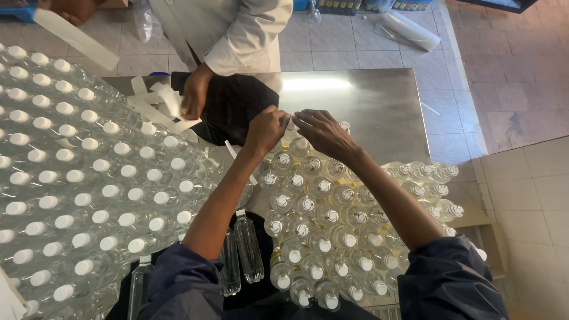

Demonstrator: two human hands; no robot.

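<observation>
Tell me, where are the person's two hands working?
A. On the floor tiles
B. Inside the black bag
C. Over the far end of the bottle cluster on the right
C: both the left hand and right hand meet above the far end of the pump-top bottles on the steel table.

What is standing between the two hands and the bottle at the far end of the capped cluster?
Nothing visible. The left hand and right hand are already at that bottle, meeting over its top. The co-worker's hand is off to the side on the black cloth.

Steel table (pixel 379 112) under clear bottles (pixel 320 237)
</observation>
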